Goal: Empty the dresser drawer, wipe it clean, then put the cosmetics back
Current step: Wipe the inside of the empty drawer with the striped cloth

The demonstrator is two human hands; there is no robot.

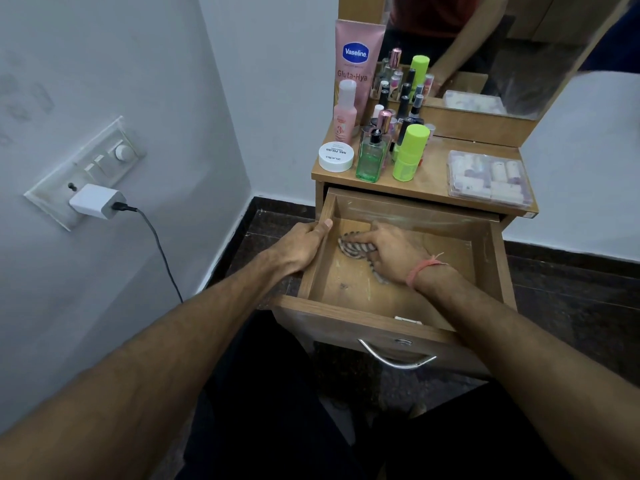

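Observation:
The wooden dresser drawer (495, 268) stands pulled out, with only a striped cloth (353, 247) on its floor. My right hand (394, 252) presses down on that cloth near the drawer's back left corner. My left hand (304, 245) grips the drawer's left wall, thumb over the rim. The cosmetics stand on the dresser top (433, 178): a pink Vaseline tube (356, 64), a pink bottle (345, 112), a white nail polish remover jar (336, 156), a green glass bottle (370, 157), a lime green spray bottle (410, 152), several small nail polish bottles (401, 109) and a clear pouch of small items (490, 178).
A mirror (485, 46) rises behind the dresser top. On the left wall a switch plate holds a white charger (97, 201), and its black cable (159, 247) hangs toward the floor. The drawer front carries a metal handle (398, 358). The floor around the dresser is dark tile.

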